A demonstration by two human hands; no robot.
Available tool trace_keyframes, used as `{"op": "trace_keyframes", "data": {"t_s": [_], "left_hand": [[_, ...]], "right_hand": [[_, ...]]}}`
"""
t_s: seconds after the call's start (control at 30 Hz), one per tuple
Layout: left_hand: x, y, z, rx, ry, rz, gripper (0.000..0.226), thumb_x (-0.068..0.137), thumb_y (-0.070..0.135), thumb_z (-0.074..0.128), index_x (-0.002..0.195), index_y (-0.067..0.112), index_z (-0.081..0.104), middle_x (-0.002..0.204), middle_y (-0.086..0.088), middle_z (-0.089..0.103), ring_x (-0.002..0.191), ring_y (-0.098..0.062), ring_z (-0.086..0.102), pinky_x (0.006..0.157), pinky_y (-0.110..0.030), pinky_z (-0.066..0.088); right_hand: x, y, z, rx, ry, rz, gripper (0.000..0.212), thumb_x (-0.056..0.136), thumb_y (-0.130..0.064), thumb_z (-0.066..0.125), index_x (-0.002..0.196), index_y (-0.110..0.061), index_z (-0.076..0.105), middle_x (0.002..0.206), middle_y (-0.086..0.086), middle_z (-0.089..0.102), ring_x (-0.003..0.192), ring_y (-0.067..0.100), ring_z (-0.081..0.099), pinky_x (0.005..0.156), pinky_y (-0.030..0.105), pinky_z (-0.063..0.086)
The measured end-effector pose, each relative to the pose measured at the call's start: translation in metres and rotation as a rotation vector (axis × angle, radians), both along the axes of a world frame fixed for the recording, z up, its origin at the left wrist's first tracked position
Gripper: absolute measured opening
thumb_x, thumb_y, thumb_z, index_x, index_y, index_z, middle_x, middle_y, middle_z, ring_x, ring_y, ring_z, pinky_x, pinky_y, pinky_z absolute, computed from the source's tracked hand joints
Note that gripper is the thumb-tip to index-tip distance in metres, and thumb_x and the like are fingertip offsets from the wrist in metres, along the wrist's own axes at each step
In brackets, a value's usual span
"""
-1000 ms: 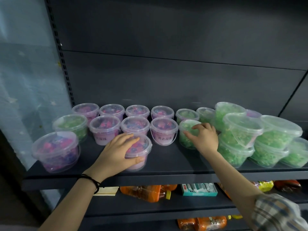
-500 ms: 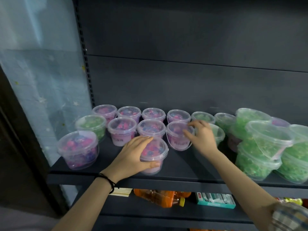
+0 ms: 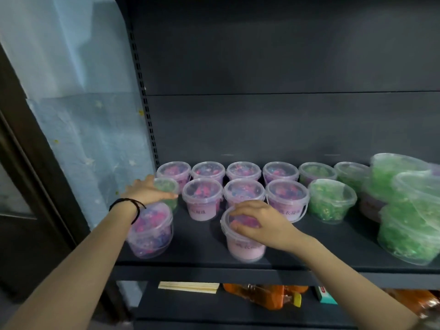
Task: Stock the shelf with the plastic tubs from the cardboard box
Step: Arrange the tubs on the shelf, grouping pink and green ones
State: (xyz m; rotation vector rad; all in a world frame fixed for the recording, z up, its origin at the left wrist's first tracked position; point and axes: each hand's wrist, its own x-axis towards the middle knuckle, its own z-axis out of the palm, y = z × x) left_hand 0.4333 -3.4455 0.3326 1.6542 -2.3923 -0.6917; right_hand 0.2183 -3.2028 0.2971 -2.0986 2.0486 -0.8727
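Where the dark grey shelf (image 3: 321, 246) meets a pale blue sheeted wall (image 3: 71, 127) at its left end, pink and green plastic tubs (image 3: 202, 196) stand in rows. The left hand (image 3: 147, 191) lies flat, fingers straight, on the lid of a green tub (image 3: 167, 185) at the left end; its grip holds nothing. The right hand (image 3: 259, 222) curls fingers and thumb over the front pink tub (image 3: 242, 246), near the shelf's front edge, gripping its lid.

Below: wooden sticks (image 3: 188, 287), orange btl (image 3: 264, 297), teal box (image 3: 325, 295); blue sheet (image 3: 71, 115) left.
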Motion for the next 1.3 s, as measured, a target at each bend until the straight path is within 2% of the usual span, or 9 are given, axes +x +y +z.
{"op": "trace_keyframes", "data": {"t_s": [0.13,0.27,0.43,0.57,0.7,0.8,0.97,1.13,1.3], "left_hand": [[-0.011,-0.021,-0.02,0.046,0.023,0.011,0.115,0.056,0.066,0.079,0.149,0.029,0.022,0.158,-0.013,0.011,0.144,-0.034,0.017,0.113,-0.049,0.018],[-0.013,-0.032,-0.026,-0.069,0.018,0.059,0.105,0.054,0.067,0.08,0.14,0.028,0.033,0.143,-0.018,0.033,0.13,-0.04,0.036,0.106,-0.046,0.032],[-0.008,-0.012,0.001,-0.212,0.404,0.06,0.086,0.056,0.05,0.087,0.127,0.024,0.045,0.134,-0.014,0.041,0.119,-0.032,0.045,0.096,-0.037,0.039],[-0.023,0.044,0.041,-0.197,0.595,-0.202,0.076,0.045,0.058,0.086,0.109,0.032,0.055,0.122,0.003,0.051,0.105,-0.013,0.052,0.075,-0.022,0.048],[-0.065,0.127,0.053,-0.062,0.691,-0.485,0.073,0.039,0.062,0.081,0.104,0.036,0.061,0.119,0.016,0.053,0.107,0.005,0.054,0.086,-0.014,0.045],[-0.103,0.178,0.045,0.095,0.7,-0.671,0.072,0.044,0.051,0.089,0.11,0.034,0.063,0.129,0.02,0.048,0.12,0.003,0.048,0.093,-0.017,0.044],[-0.151,0.221,0.017,0.143,0.687,-0.785,0.063,0.05,0.052,0.084,0.109,0.044,0.063,0.142,0.022,0.033,0.133,0.01,0.029,0.104,-0.016,0.032],[-0.181,0.235,-0.02,-0.193,0.578,-0.691,0.046,0.068,0.052,0.076,0.109,0.038,0.061,0.135,0.016,0.041,0.131,-0.001,0.035,0.1,-0.006,0.024],[-0.198,0.256,-0.047,-0.352,0.383,-0.694,0.043,0.089,0.058,0.051,0.126,0.037,0.059,0.132,0.018,0.051,0.127,-0.003,0.041,0.106,-0.04,0.035]], "right_hand": [[0.001,0.001,-0.003,-0.011,-0.047,-0.004,0.033,0.09,-0.04,0.062,0.12,-0.027,0.065,0.126,-0.013,0.06,0.12,-0.002,0.047,0.103,0.014,0.033],[0.002,0.0,-0.007,-0.039,-0.077,-0.019,0.032,0.088,-0.038,0.065,0.117,-0.024,0.068,0.123,-0.01,0.063,0.118,0.0,0.048,0.103,0.014,0.034],[0.0,0.005,-0.005,-0.083,-0.193,-0.042,0.033,0.089,-0.033,0.067,0.121,-0.027,0.063,0.123,-0.017,0.058,0.119,-0.002,0.047,0.104,0.017,0.035],[-0.013,0.022,0.006,-0.176,-0.456,-0.085,0.049,0.083,-0.039,0.071,0.126,-0.044,0.049,0.129,-0.031,0.05,0.122,-0.01,0.044,0.098,0.009,0.036],[-0.033,0.051,0.016,-0.213,-0.623,-0.061,0.084,0.069,-0.052,0.079,0.139,-0.043,0.034,0.141,-0.027,0.041,0.128,-0.008,0.04,0.102,0.011,0.037],[-0.053,0.077,0.018,-0.199,-0.707,0.014,0.093,0.066,-0.043,0.083,0.142,-0.046,0.029,0.143,-0.019,0.041,0.13,0.001,0.043,0.103,0.02,0.04],[-0.093,0.121,0.007,-0.181,-0.689,-0.031,0.094,0.061,-0.043,0.087,0.136,-0.055,0.031,0.141,-0.033,0.035,0.133,-0.01,0.032,0.103,0.011,0.035],[-0.115,0.145,-0.024,-0.319,-0.583,-0.322,0.094,0.053,-0.049,0.086,0.131,-0.048,0.034,0.127,-0.038,0.042,0.122,-0.011,0.04,0.097,0.01,0.036],[-0.119,0.15,-0.052,-0.356,-0.45,-0.452,0.1,0.058,-0.026,0.091,0.133,-0.035,0.027,0.135,-0.009,0.036,0.124,-0.004,0.032,0.105,0.009,0.026]]}}
